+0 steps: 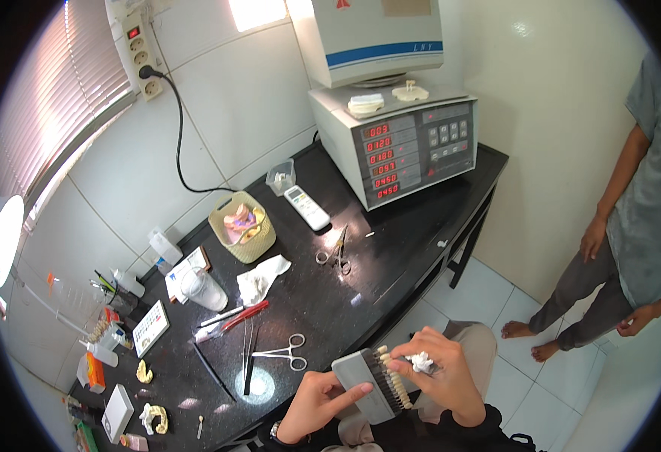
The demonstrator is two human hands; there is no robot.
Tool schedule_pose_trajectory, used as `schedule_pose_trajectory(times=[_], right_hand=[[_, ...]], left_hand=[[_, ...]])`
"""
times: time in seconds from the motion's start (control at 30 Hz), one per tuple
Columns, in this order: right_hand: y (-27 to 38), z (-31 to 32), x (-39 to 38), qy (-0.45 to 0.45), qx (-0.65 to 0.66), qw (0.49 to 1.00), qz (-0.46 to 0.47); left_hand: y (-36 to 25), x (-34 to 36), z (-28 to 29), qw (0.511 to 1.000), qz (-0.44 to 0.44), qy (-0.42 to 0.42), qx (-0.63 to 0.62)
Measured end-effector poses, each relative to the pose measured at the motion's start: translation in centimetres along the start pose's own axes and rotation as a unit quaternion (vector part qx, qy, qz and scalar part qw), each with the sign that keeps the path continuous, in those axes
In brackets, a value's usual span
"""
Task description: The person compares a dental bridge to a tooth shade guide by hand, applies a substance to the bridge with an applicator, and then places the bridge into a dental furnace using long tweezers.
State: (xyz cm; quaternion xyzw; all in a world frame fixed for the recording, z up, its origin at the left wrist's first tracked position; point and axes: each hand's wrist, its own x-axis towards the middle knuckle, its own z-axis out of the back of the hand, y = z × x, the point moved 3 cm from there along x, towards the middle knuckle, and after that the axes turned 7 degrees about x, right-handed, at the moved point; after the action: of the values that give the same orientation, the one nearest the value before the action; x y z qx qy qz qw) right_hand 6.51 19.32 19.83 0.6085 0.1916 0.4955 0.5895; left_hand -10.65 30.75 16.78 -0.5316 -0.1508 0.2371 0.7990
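My left hand (pixel 321 403) grips a grey dental shade guide (pixel 366 386), its thumb lying across the front. A row of tooth-coloured tabs (pixel 398 386) sticks out along the guide's right side. At the top of that row are the fingertips of my right hand (pixel 447 373), closed around a crumpled white tissue (pixel 421 362). Whether those fingers also pinch a tab, I cannot tell. On the black table (pixel 312 282) beside my left hand lie metal scissor-handled forceps (pixel 278 353), tweezers (pixel 247 350) and a red-handled tool (pixel 245 316).
A furnace unit (pixel 406 143) with red displays stands at the back. A woven basket (pixel 241 233) with dental models, a white remote (pixel 307 208), scissors (pixel 336 252), a clear cup (pixel 208 292) and a plaster dental model (pixel 154 419) are on the table. Another person (pixel 632 203) stands at right.
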Motion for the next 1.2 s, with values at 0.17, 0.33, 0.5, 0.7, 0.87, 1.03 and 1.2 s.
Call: schedule_pose_trajectory(times=[0.17, 0.33, 0.5, 0.7, 0.87, 1.03, 1.2], right_hand=[[-0.4, 1.5, -0.6, 0.043, -0.035, 0.998, -0.005], [-0.8, 2.3, -1.2, 0.011, -0.019, 0.999, -0.023], [-1.4, 3.1, -2.2, 0.0, -0.007, 0.999, -0.049], [-2.5, 4.5, -3.3, -0.012, 0.096, 0.985, -0.14], [-2.4, 5.5, -3.9, -0.061, 0.129, 0.972, -0.186], [-2.1, 6.2, -4.3, -0.022, 0.031, 0.994, -0.099], [-2.0, 6.0, -5.1, -0.016, 0.084, 0.985, -0.151]], left_hand=[[-0.5, 0.6, -0.5, 0.997, 0.043, 0.057, 0.023], [-1.4, 1.3, -1.2, 0.991, 0.056, 0.097, 0.069], [-1.9, 1.8, -2.4, 0.992, -0.023, 0.104, 0.071], [-2.2, 2.5, -3.2, 0.985, -0.027, 0.148, 0.084], [-2.5, 2.7, -4.3, 0.976, -0.038, 0.2, 0.076], [-3.5, 2.5, -4.9, 0.97, 0.028, 0.233, 0.067], [-2.5, 1.8, -5.2, 0.991, -0.014, 0.132, 0.021]])
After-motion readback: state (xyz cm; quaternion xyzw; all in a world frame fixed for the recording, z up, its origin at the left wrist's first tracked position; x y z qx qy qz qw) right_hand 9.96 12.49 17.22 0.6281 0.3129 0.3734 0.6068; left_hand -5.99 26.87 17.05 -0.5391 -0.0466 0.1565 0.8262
